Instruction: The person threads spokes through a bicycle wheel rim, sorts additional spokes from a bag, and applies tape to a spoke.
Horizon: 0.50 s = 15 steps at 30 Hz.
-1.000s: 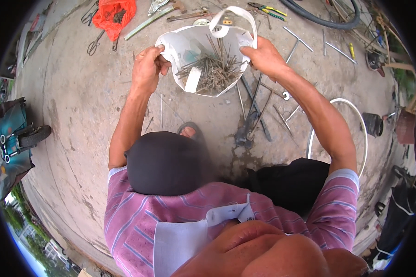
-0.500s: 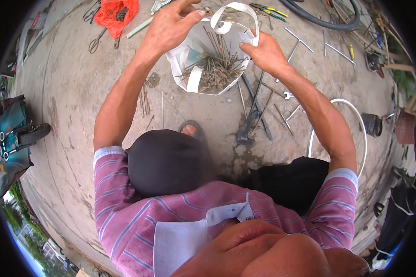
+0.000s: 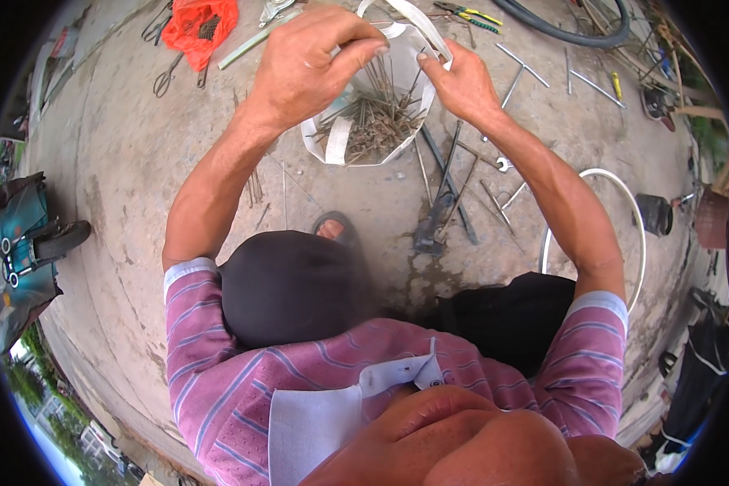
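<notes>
A white bag with loop handles stands on the concrete, its mouth facing up at me. Inside lies a tangle of thin rusty metal rods, several of them poking upward. My right hand grips the bag's rim at the right, beside the raised white handle. Over the left part of the mouth, my left hand has thumb and forefinger brought together in a pinch. What that pinch holds, if anything, is too small to make out.
Metal bars and a black-headed tool lie right of the bag, near a wrench and T-shaped rods. A white hoop lies by my right arm. Farther off are a red plastic bag, pliers and a tyre.
My left hand has moved right and nearer, over the bag's mouth, and its fingers have closed into a pinch. The bag's handle has shifted slightly; my right hand remains at the rim.
</notes>
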{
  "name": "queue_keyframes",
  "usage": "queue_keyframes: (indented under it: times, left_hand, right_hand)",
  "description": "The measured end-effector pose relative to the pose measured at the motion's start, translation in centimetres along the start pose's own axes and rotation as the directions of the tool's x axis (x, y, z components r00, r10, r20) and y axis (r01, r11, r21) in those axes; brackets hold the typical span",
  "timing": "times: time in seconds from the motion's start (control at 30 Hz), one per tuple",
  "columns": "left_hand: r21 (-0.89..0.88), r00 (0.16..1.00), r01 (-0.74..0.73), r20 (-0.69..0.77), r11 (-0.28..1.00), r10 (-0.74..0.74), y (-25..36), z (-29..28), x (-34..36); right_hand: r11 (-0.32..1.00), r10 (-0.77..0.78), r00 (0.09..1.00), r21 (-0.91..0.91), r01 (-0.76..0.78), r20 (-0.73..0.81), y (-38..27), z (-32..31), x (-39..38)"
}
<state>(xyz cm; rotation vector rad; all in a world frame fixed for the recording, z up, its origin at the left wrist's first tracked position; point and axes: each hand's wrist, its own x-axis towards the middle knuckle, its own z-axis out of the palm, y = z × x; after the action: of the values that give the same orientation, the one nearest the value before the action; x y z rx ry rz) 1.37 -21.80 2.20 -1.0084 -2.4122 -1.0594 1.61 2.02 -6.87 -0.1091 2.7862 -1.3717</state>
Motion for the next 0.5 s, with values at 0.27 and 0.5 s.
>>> queue_keyframes:
  times: [0.27, 0.5]
  left_hand:
    - [0.081, 0.969, 0.085, 0.226, 0.993, -0.101, -2.5, 1.1, -1.3]
    - [-0.094, 0.658, 0.712, -0.259, 0.696, -0.707, -12.8, -8.1, -11.9]
  right_hand:
    - [0.999, -0.014, 0.999, 0.031, 0.016, -0.036, 0.7, 1.2, 0.7]
    - [0.995, 0.039, 0.999, 0.097, -0.037, -0.024, 0.1, 0.5, 0.2]
